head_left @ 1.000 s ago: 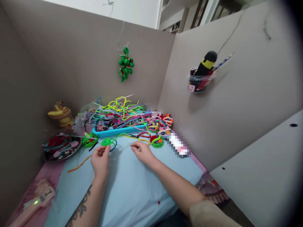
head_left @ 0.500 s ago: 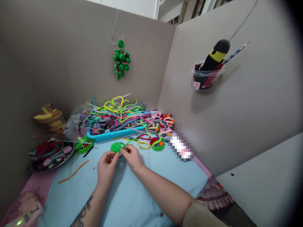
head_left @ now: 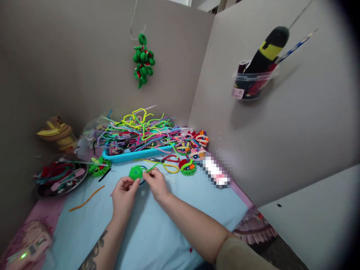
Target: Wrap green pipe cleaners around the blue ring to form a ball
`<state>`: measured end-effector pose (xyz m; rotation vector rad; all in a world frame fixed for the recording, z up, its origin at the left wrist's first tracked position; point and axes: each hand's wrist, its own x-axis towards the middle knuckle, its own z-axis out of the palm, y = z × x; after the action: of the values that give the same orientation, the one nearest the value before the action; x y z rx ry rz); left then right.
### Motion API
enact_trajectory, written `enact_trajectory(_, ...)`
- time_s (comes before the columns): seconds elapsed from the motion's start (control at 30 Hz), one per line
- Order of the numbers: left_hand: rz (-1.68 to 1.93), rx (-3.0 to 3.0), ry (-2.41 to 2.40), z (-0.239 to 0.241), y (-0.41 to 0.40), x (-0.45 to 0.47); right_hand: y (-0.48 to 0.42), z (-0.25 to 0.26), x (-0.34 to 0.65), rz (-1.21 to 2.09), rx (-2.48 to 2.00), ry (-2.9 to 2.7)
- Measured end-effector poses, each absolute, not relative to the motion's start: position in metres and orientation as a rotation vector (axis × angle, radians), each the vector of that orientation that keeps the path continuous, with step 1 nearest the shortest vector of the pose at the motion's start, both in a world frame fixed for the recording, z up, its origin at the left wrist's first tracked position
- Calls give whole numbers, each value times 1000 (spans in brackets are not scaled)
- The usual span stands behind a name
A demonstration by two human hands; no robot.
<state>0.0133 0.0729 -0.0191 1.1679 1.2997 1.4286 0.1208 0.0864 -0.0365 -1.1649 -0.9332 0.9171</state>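
Between thumb and fingers, my left hand (head_left: 125,193) grips a small round green piece of coiled pipe cleaner (head_left: 135,172) with a bluish spot at its middle. My right hand (head_left: 155,183) pinches a loose green pipe cleaner strand (head_left: 154,166) just right of the coil. A dark blue strand shows behind the fingers, and I cannot tell what it joins. Scissors (head_left: 168,167) with yellow and red handles lie just beyond my right hand. A finished-looking green and red pipe cleaner figure (head_left: 188,167) sits to their right.
A blue tray (head_left: 135,154) heaped with coloured pipe cleaners stands at the back. At left are a metal bowl (head_left: 80,179), a green figure (head_left: 98,167) and an orange strand (head_left: 87,198). A tool-filled plastic cup (head_left: 239,77) and a green bundle (head_left: 144,60) hang on the walls.
My hands have drawn slightly apart, and the green coil has tilted to show more of its face. The view has shifted a little.
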Motion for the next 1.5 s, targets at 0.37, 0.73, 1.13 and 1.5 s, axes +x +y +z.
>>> enact_trajectory(0.37,1402,1176,1243,-19,76,11,87,-36,120,918,-1168,-979)
enact_trajectory(0.73,1408,1100,1239,-19,74,14,85,-37,118,908,-1203,-1031)
enact_trajectory(1.13,1504,993,1195,-19,79,5,78,-14,153,568,-1240,-1191)
enact_trajectory(1.5,1423,984,1146,-22,79,3,88,-19,174,304,-1308,-1608)
